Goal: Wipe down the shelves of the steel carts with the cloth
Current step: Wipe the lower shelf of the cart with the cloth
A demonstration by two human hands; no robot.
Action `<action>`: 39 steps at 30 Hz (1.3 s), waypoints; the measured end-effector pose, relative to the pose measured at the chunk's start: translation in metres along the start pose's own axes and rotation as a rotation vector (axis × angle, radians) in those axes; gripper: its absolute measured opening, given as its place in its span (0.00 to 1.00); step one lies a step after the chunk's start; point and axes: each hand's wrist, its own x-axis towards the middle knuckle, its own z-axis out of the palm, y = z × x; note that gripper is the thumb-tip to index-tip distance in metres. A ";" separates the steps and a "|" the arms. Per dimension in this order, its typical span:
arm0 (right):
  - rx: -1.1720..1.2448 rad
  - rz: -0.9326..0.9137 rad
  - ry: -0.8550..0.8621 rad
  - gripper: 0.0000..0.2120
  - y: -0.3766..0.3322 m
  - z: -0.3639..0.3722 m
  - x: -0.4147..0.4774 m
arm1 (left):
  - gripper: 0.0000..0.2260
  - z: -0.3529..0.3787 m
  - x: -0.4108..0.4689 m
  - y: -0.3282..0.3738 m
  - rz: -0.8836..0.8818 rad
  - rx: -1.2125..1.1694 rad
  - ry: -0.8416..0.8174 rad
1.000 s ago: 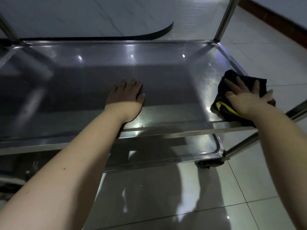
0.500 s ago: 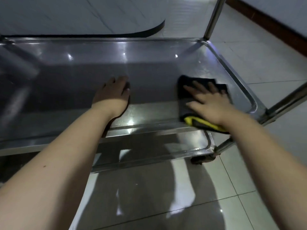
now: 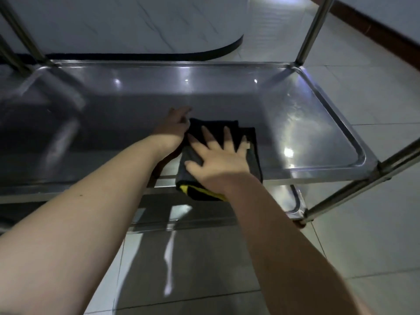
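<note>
Right hand (image 3: 218, 164) lies flat, 5 fingers (image 3: 228, 138) spread straight, pressing the folded black cloth (image 3: 253, 155). It is soft, yellow-trimmed behind the fingers, and sits under them on the glossy, round-cornered steel shelf (image 3: 318, 114). Left hand (image 3: 172, 130) rests flat, fingers straight, touching the cloth's left edge.

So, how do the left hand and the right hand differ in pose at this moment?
The right hand presses on the black cloth; the left hand rests on the bare shelf beside it. The right hand's fingers are spread wide; the left hand's lie close together. Both are flat, palm down.
</note>
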 end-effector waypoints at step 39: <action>-0.015 0.078 0.084 0.25 -0.052 0.016 0.066 | 0.31 -0.101 -0.058 -0.111 -0.278 0.681 -0.036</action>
